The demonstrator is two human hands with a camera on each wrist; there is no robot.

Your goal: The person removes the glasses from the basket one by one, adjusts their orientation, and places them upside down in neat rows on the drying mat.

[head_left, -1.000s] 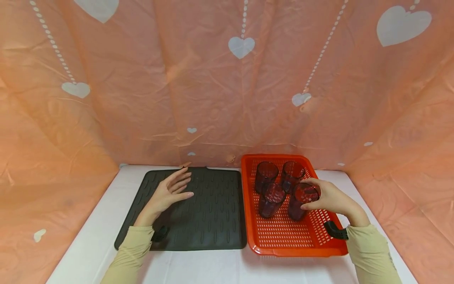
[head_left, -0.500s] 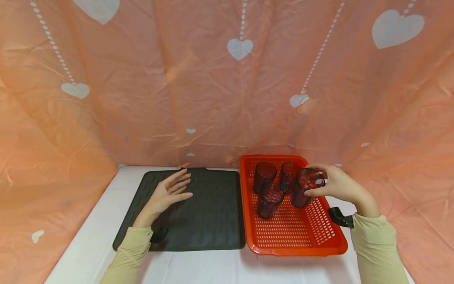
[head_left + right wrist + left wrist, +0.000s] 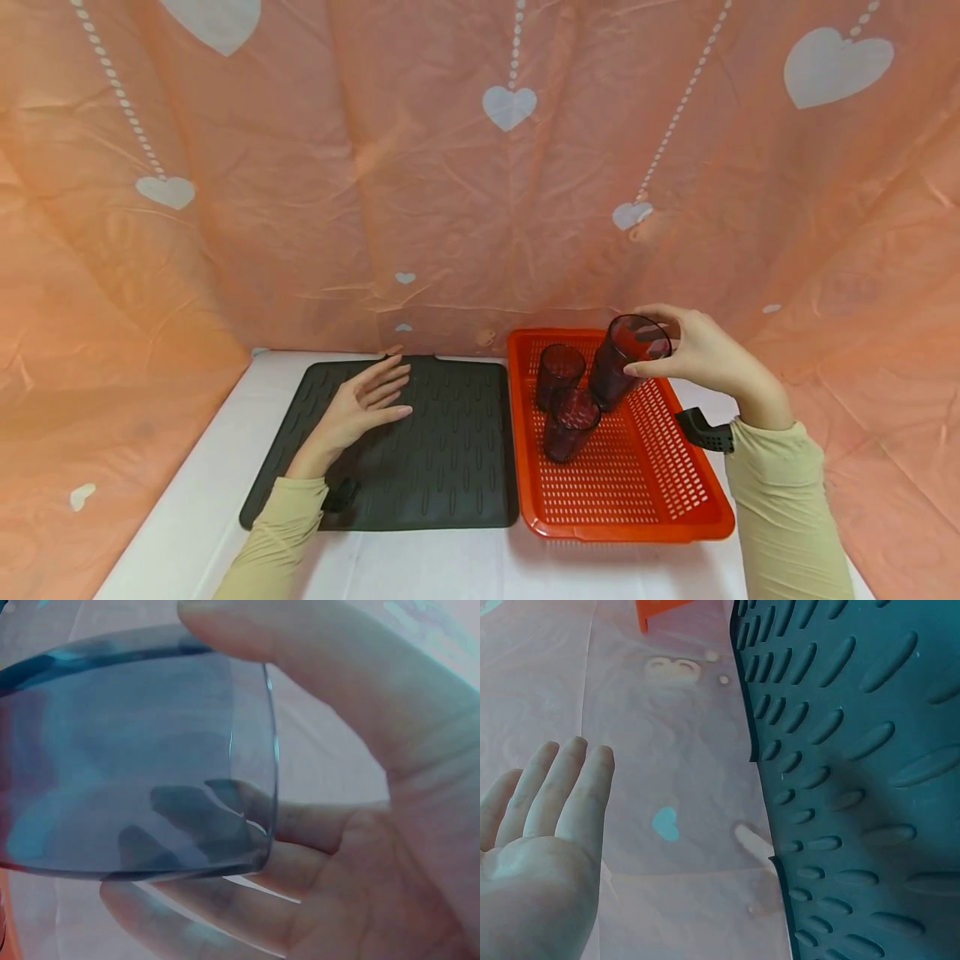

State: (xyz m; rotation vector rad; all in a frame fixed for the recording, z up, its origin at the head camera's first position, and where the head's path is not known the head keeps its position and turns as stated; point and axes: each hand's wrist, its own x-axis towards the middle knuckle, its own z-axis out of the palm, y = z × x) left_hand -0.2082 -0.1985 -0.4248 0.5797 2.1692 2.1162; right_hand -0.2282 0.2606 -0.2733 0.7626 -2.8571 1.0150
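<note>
My right hand [image 3: 697, 350] grips a dark purple drinking glass [image 3: 617, 375] near its rim, thumb on one side and fingers on the other. The glass tilts a little, raised at the back right part of the red plastic basket [image 3: 600, 500]. In the right wrist view the see-through glass [image 3: 135, 765] fills much of the frame, with fingers visible through its wall. Two similar glasses, a rear glass [image 3: 558, 379] and a front glass [image 3: 572, 429], stand in the basket; another is hidden behind the held one. My left hand [image 3: 356, 417] hovers with relaxed fingers over the black ridged mat [image 3: 442, 450], holding nothing.
The mat and basket lie side by side on a white-covered table [image 3: 420, 567]. A peach curtain [image 3: 442, 183] with white hearts hangs close behind them and along both sides.
My right hand has lifted the front right glass from its place in the basket and carried it up and toward the back. The left hand stays where it was.
</note>
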